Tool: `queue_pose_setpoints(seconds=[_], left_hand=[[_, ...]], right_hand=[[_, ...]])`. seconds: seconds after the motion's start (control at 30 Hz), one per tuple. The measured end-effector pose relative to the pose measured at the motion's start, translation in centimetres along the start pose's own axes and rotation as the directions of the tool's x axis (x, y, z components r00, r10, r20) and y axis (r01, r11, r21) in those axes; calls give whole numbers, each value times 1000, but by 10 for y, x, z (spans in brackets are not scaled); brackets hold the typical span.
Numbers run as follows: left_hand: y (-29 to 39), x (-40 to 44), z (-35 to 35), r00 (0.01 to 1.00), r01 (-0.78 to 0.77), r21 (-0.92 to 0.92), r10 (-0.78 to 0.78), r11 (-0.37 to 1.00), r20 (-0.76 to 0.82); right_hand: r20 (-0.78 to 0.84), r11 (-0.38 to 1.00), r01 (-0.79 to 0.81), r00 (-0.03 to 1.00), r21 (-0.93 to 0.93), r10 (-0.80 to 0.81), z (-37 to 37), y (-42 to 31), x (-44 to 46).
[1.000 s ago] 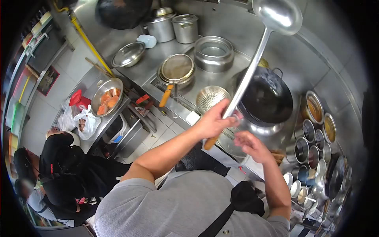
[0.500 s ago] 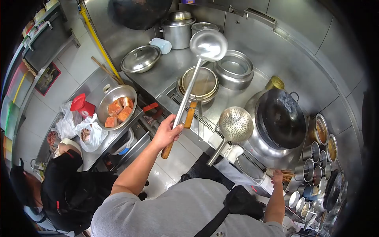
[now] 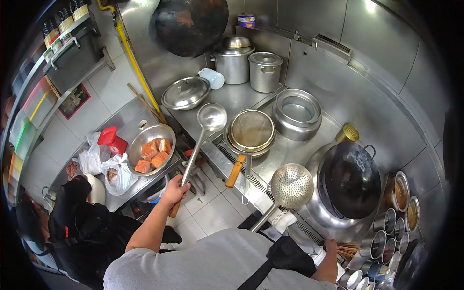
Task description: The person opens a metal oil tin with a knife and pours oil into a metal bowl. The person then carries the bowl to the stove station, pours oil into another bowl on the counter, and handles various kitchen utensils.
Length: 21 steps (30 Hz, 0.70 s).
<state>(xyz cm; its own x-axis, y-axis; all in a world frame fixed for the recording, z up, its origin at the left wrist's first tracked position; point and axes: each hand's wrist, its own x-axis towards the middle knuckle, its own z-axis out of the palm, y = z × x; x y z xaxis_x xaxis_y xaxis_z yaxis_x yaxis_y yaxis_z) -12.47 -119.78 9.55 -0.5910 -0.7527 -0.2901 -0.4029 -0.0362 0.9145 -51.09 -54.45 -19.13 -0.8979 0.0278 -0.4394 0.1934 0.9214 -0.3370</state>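
Observation:
My left hand point(image 3: 176, 192) is wrapped round the handle of a long metal ladle point(image 3: 195, 150), near its wooden end. The ladle's bowl is raised beside a stack of strainers point(image 3: 252, 129). At the lower right, my right hand point(image 3: 330, 246) touches the near end of a bundle of thin wooden sticks point(image 3: 346, 250); its fingers are too small to make out. Left of the black wok point(image 3: 352, 180) lies a perforated skimmer point(image 3: 292, 185). The wok sits on a round metal stove ring and looks empty, with pale marks inside.
A metal bowl of orange-red chunks point(image 3: 153, 154) and plastic bags point(image 3: 118, 175) stand on the left counter. A person in black point(image 3: 96, 232) is close at my lower left. Lidded pots point(image 3: 265, 71) are at the back, sauce containers point(image 3: 400, 191) at the right.
My left hand has carried the ladle away from the wok toward the left and lowered it. My right hand has moved away from the ladle, down to the sticks. The view has shifted.

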Motion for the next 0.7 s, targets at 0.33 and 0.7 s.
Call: queue_pose_setpoints(seconds=[0.33,0.7], left_hand=[[5,71,26,991,-31,-70,21,997,-134],[41,374,51,929,-97,702,317,705,-190]], right_hand=[[-279,833,-37,933,552,226,21,49,33],[-41,-224,166,879,960,475,-80,-69,-161]])
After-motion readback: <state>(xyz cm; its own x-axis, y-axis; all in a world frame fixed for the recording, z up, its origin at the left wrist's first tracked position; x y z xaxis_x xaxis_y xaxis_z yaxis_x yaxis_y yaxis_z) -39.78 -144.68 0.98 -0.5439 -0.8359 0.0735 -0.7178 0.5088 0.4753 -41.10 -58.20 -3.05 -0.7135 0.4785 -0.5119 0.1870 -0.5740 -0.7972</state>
